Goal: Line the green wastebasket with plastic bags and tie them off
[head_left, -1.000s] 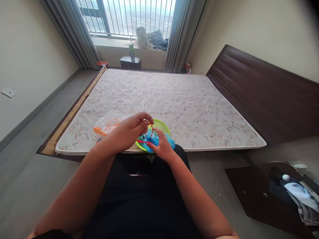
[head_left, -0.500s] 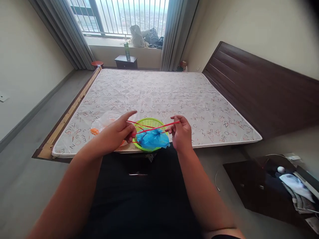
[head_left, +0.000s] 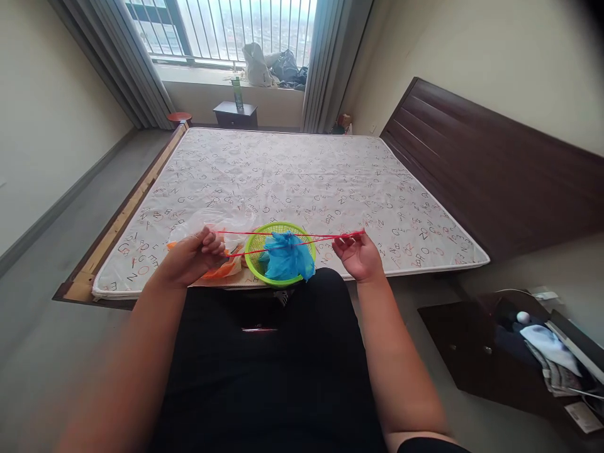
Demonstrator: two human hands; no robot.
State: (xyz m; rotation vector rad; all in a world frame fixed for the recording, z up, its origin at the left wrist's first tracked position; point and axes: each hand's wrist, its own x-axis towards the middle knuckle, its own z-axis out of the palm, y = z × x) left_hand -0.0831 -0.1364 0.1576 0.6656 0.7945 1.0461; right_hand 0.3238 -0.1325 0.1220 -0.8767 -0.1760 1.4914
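Observation:
A thin red string (head_left: 255,233) is stretched in strands between my two hands, above a yellow-green plastic basket (head_left: 249,257). My left hand (head_left: 189,257) is to the left of the basket, its fingers curled with the string looped about them. Over on the right, my right hand (head_left: 359,257) has the string drawn across its fingers, partly curled. A crumpled blue plastic bag (head_left: 285,261) sits in the basket and spills over its near rim. The strands pass over or close by the bag's bunched top; whether they touch it I cannot tell.
Clear plastic bags with orange parts (head_left: 224,269) lie left of the basket on the letter-print mattress (head_left: 292,170). A dark headboard (head_left: 486,151) stands at the right. At lower right, a dark cabinet (head_left: 465,346) bears cloths and a white ball (head_left: 523,317).
My hands have moved apart, pulling the red string longer and straighter. My left hand's outstretched forefinger has curled in. The blue bag now looks more bunched up and upright in the basket.

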